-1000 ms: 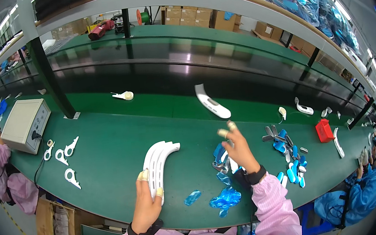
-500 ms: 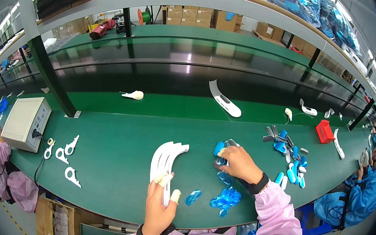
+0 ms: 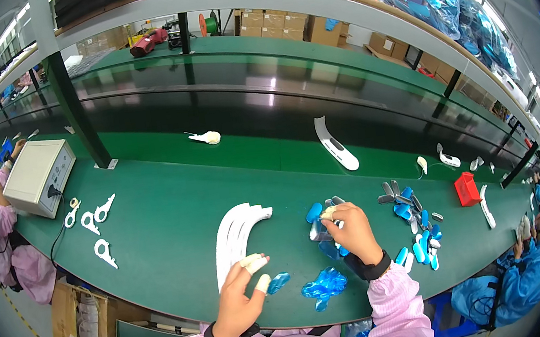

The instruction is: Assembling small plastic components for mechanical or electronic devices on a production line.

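My left hand (image 3: pixel 239 298), with pale finger cots on, has its thumb and fingers apart and nothing visible between them. It is over the lower end of several nested white curved strips (image 3: pixel 232 237), beside a scrap of blue film (image 3: pixel 278 283). My right hand (image 3: pixel 353 231) bends its fingers closed over a small heap of blue and grey oval pieces (image 3: pixel 314 213). Whatever its fingertips pinch is hidden or too small to name. Closer to me than the heap lies a crumpled clump of blue film (image 3: pixel 325 287).
Blue and grey oval pieces (image 3: pixel 421 244) lie scattered on the right, near a red bin (image 3: pixel 467 189). White ring-ended parts (image 3: pixel 104 253) and a beige box (image 3: pixel 40 178) occupy the left. Beyond, a green belt carries a white curved part (image 3: pixel 337 147). People sit at both sides.
My left hand has shifted right, off the middle of the white strips. My right hand has moved slightly right over the heap. Parts on the belt have travelled right.
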Motion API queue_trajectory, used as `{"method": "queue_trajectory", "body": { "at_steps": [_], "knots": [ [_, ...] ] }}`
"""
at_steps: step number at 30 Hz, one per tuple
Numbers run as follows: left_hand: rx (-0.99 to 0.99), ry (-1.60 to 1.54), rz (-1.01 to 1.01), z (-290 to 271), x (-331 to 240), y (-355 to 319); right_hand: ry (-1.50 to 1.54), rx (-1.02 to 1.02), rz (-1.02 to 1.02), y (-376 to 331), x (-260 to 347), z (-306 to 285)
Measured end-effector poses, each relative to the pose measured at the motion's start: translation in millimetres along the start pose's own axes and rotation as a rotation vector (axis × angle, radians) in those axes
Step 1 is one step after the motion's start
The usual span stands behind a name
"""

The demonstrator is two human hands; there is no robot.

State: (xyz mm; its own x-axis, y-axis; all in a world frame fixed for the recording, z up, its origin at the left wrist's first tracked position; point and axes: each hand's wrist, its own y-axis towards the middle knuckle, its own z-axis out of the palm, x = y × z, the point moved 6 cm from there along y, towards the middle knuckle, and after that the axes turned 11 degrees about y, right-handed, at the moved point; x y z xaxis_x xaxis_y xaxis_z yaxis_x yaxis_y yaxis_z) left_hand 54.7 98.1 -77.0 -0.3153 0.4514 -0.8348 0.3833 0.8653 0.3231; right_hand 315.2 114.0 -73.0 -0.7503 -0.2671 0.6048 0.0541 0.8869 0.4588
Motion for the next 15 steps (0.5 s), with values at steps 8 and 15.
{"method": "queue_trajectory", "body": {
  "at_steps": [8, 15],
  "knots": [
    [-0.045, 0.335, 0.214, 30.4, -32.6, 5.0, 0.725, 0.156, 0.408, -34.7, 70.5, 17.7],
    [-0.071, 0.213, 0.177, 29.2, -20.4, -2.7, 0.977, -0.022, 0.451, -63.4, 90.4, 36.1]
  ]
}}
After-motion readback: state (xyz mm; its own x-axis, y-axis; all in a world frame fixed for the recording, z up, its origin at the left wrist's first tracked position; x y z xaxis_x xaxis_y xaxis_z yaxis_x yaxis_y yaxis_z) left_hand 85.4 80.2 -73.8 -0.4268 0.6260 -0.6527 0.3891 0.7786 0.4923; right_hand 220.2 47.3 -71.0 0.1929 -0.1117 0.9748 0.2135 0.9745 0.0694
